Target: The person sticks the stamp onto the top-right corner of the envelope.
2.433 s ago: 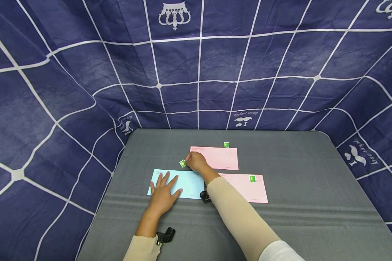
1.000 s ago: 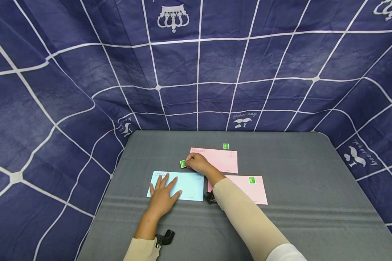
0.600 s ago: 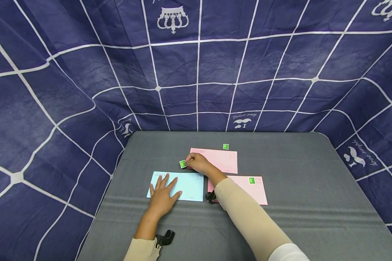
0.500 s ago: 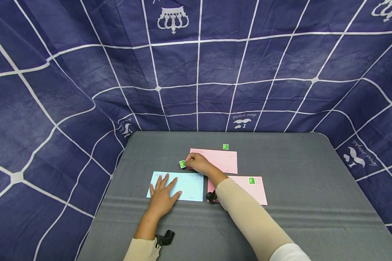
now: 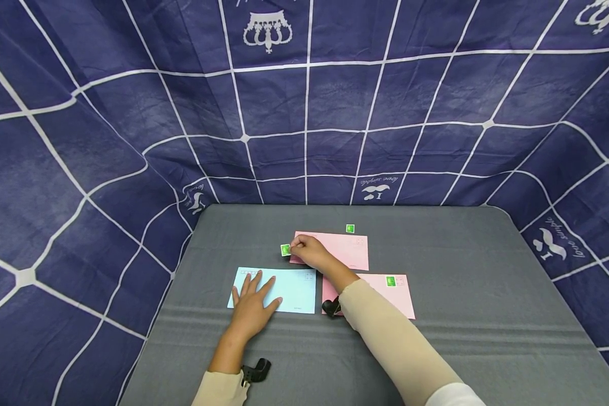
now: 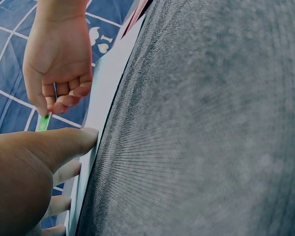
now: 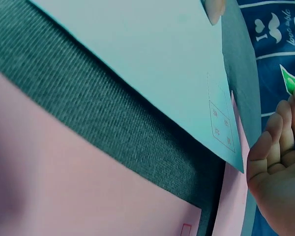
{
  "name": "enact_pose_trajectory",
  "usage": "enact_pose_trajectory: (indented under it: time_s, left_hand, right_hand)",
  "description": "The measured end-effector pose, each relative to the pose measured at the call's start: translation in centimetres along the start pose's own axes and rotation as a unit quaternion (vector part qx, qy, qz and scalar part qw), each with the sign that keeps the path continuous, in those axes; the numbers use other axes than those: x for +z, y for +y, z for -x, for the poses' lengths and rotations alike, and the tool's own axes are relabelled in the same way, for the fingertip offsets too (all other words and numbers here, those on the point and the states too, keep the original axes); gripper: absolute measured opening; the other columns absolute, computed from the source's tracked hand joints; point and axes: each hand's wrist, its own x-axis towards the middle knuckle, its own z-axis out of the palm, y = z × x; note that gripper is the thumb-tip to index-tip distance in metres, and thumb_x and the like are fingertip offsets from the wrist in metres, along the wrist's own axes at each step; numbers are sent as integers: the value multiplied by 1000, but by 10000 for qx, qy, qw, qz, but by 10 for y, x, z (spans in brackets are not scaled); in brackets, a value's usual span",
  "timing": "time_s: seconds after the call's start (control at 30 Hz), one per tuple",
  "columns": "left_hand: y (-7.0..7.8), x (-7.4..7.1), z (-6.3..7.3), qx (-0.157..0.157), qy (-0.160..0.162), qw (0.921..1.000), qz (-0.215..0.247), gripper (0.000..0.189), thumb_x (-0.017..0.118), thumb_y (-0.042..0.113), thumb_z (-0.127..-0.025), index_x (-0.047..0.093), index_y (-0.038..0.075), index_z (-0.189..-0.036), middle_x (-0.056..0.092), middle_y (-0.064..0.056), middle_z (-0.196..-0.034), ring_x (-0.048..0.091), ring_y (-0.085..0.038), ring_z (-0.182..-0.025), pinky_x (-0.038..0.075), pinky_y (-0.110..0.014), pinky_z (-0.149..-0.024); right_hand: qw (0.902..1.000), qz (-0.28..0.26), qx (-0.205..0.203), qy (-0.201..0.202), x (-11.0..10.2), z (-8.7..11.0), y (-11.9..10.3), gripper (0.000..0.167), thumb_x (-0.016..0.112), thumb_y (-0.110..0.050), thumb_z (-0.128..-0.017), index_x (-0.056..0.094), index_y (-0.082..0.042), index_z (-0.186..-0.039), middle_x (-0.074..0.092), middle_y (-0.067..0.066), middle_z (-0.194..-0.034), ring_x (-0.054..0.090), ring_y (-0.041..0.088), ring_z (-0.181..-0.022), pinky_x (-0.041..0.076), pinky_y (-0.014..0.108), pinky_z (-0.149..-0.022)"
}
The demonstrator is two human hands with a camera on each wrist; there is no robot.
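Note:
My left hand point(image 5: 251, 309) lies with spread fingers on a light blue envelope point(image 5: 295, 288), near its left half. Thumb and fingertips of my right hand point(image 5: 310, 252) pinch a small green postage stamp point(image 5: 285, 250) with a white border, raised above the table just left of the back pink envelope point(image 5: 341, 251). The right wrist view shows the pinched stamp point(image 7: 289, 80) by its corner, the other fingers curled below. My right hand and forearm cover parts of both pink envelopes. The front right pink envelope point(image 5: 376, 288) bears a green stamp point(image 5: 391, 281) beside its printed box.
Another green stamp point(image 5: 350, 228) lies at the back edge of the rear pink envelope. The grey cloth-covered table point(image 5: 467, 293) is bordered by a blue curtain point(image 5: 365, 96) with white lines. Black wrist cameras point(image 5: 256, 370) sit on both wrists.
My right hand shifts slightly right and up with the stamp, which now stands straighter. The left hand stays on the blue envelope.

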Motion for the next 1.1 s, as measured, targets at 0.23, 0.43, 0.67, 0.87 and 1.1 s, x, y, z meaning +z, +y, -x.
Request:
enact_pose_trajectory:
  time_s: [0.23,0.43,0.67,0.87,1.1]
  left_hand:
    - [-1,0,1,37,48,10000,10,60,68,43,-94,55,18,-147,36,-20,-162,18,-46,-154,6,-79,-115]
    - [-1,1,0,5,30,10000,-8,60,68,43,-94,54,19,-147,35,-20,-162,18,-46,-155,6,-78,-115]
    - [0,0,0,3,-3,10000,1,60,67,43,-94,54,18,-148,35,-20,-162,17,-46,-155,6,-78,-116]
    - [0,0,0,19,27,10000,-9,60,67,43,-94,54,18,-148,35,-20,-162,17,-46,-155,6,-78,-116]
    - [0,0,0,15,25,10000,32,61,68,43,-94,54,18,-147,35,-20,-162,17,-46,-155,6,-79,-115]
  right_hand:
    - [9999,-87,-63,66,-4,8,-2,14,63,-19,-94,68,-7,-100,55,-5,-80,49,10,-72,43,23,-68]
    - [9995,150,-245,152,-7,14,-1,14,62,-19,-94,68,-7,-98,54,-6,-78,49,9,-71,42,23,-67]
    - [9996,125,-199,165,-9,23,-1,13,61,-19,-95,67,-7,-97,56,-1,-73,52,11,-67,43,23,-64]
    - [9998,21,-108,142,-12,31,1,12,61,-18,-96,65,-6,-99,60,3,-74,56,13,-66,46,24,-62]
    - [9999,-101,-16,42,-14,41,0,13,59,-16,-97,64,-4,-100,60,2,-72,54,13,-62,46,23,-59]
